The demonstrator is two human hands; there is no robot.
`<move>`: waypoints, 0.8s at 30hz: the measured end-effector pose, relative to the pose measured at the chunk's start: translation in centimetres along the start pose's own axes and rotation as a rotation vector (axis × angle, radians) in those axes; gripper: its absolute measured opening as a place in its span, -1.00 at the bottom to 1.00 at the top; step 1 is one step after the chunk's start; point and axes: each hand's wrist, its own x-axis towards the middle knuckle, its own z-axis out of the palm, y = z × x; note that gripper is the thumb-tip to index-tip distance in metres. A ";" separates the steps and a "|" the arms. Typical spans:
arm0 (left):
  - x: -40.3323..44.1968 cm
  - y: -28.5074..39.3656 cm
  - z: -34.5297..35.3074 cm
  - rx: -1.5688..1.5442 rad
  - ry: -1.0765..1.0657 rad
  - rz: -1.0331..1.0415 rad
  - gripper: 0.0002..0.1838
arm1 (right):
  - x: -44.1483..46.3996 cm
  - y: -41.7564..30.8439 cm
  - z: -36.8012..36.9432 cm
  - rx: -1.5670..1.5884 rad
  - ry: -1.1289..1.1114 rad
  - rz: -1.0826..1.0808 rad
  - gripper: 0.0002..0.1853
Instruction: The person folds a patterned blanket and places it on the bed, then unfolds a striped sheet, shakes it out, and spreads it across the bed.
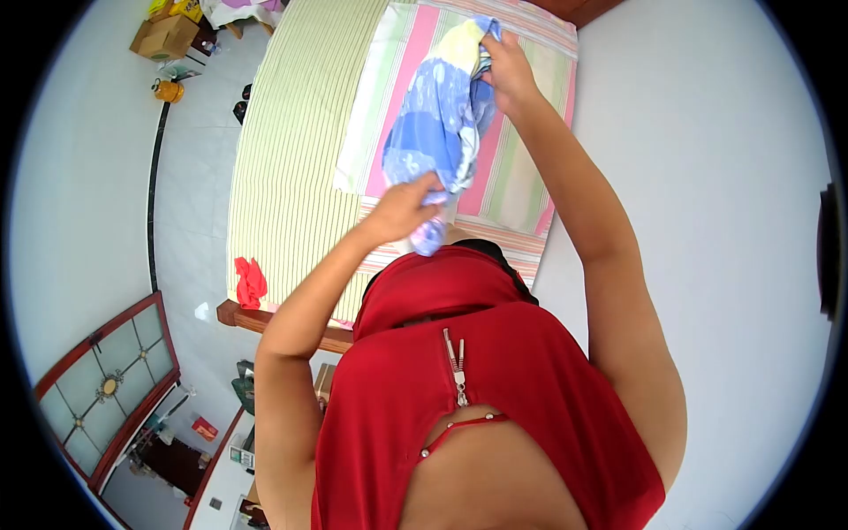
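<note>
Blue patterned cloth (pixel 433 102), pale yellow patch at its far end, strung between both hands over the right part of a bed; whether its underside touches the bedding, cannot tell. Right hand (pixel 511 78) at the far end, fingers closed narrow on a gathered edge near the yellow patch, arm stretched well forward. Left hand (pixel 405 210) at the near end, close in front of the body, thumb and fingers pinching the fabric; a bunched tail of cloth, blurred, hangs on the near side of this grip. Cloth between the hands loosely folded, creased most along its right side. Beneath it, a sheet with pink, green and white stripes (pixel 519 172), spread on the bed's right side. To the left, a pale yellow-green ribbed mat (pixel 291 115) covers the bed surface. Small red cloth (pixel 251 284) crumpled at the mat's near left corner, just beside the wooden bed edge (pixel 243 316). On the floor left of the bed: dark shoes (pixel 240 108) near the mat's edge; farther left an orange container (pixel 167 90); beyond that, far left, a cardboard box (pixel 168 39). Plain pale wall (pixel 698 168) along the right. Wearer's top (pixel 468 353) red, with a zip at the front.
</note>
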 end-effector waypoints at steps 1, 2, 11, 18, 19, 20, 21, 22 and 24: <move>0.7 -0.1 1.0 -0.021 0.063 0.124 -0.67 | -0.2 -1.3 0.9 -0.041 -0.060 -0.054 -0.71; 0.9 0.9 1.1 -0.015 0.037 0.093 -0.68 | -0.9 -2.4 1.9 -0.081 -0.121 -0.109 -0.73; -0.8 -1.9 -4.7 0.555 0.457 -0.161 -0.57 | -1.3 -7.9 -0.7 -0.859 0.057 -0.696 -0.73; -3.8 -3.5 -15.0 0.464 0.850 -0.203 -0.84 | -1.3 -7.6 -4.5 -1.208 -0.138 -0.849 -0.76; -4.0 -4.0 -15.9 0.515 0.857 -0.184 -0.84 | -1.4 -7.4 -4.7 -1.226 -0.177 -0.848 -0.76; -4.0 -3.4 -16.4 0.504 0.870 -0.185 -0.84 | -1.8 -7.5 -4.8 -1.227 -0.207 -0.835 -0.76; -4.2 -2.7 -16.9 0.492 0.883 -0.186 -0.84 | -2.3 -7.6 -4.8 -1.227 -0.238 -0.822 -0.75; -3.9 -2.7 -17.0 0.491 0.896 -0.186 -0.84 | -2.1 -7.2 -5.1 -1.223 -0.269 -0.808 -0.74; -4.3 -2.3 -17.6 0.485 0.921 -0.182 -0.82 | -2.3 -7.2 -5.1 -1.205 -0.273 -0.821 -0.74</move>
